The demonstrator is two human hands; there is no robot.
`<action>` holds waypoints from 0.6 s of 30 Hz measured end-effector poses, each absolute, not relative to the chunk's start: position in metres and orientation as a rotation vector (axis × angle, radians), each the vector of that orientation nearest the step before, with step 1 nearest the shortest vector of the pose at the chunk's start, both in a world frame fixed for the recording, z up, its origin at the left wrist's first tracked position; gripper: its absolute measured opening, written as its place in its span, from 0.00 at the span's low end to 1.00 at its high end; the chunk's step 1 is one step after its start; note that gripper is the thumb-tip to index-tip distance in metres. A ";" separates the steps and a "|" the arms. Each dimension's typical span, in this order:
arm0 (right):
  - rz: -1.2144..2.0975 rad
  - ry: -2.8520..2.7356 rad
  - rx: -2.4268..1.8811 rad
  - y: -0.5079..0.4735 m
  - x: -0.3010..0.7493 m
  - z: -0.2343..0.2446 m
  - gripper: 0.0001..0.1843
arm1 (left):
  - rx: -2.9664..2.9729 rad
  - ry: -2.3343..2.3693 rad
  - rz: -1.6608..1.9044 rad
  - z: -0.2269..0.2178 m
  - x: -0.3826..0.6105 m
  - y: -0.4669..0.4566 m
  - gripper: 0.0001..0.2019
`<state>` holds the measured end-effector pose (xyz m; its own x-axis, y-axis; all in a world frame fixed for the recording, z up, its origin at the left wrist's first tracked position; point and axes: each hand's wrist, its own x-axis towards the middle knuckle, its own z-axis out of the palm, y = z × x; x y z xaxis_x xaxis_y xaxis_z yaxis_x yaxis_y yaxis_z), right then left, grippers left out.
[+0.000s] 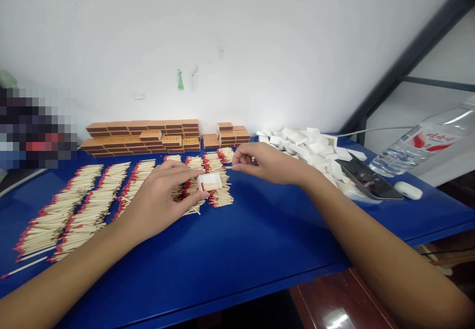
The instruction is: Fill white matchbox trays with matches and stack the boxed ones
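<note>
One white tray (210,177) in left grip (160,190)

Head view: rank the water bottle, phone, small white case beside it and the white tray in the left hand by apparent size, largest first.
1. Water bottle
2. Phone
3. Small white case and white tray: too alike to rank.
</note>
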<state>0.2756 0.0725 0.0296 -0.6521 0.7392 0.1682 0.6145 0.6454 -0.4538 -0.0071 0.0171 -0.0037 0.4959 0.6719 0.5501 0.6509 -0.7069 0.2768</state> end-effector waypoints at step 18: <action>0.357 -2.550 -0.815 0.044 0.238 0.017 0.03 | 2.657 1.163 1.016 -0.004 -0.004 0.013 0.15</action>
